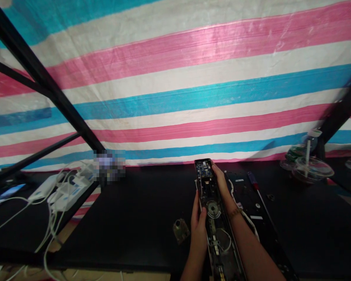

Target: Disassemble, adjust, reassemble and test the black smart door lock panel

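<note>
A long black door-lock body with its back open lies lengthwise on the black table, showing a blue circuit board at its far end, white wires and a round metal part. My left hand grips its left edge near the middle, thumb over the round part. My right hand holds the far right side, fingers curled by the circuit board. A second long black panel lies just to the right, with a white cable running along it.
A small brass-coloured metal piece sits left of my left hand. A screwdriver with a red-blue handle rests on the right panel. Clear plastic cups and a bottle stand at the far right. White chargers and cables lie at left, behind black frame bars.
</note>
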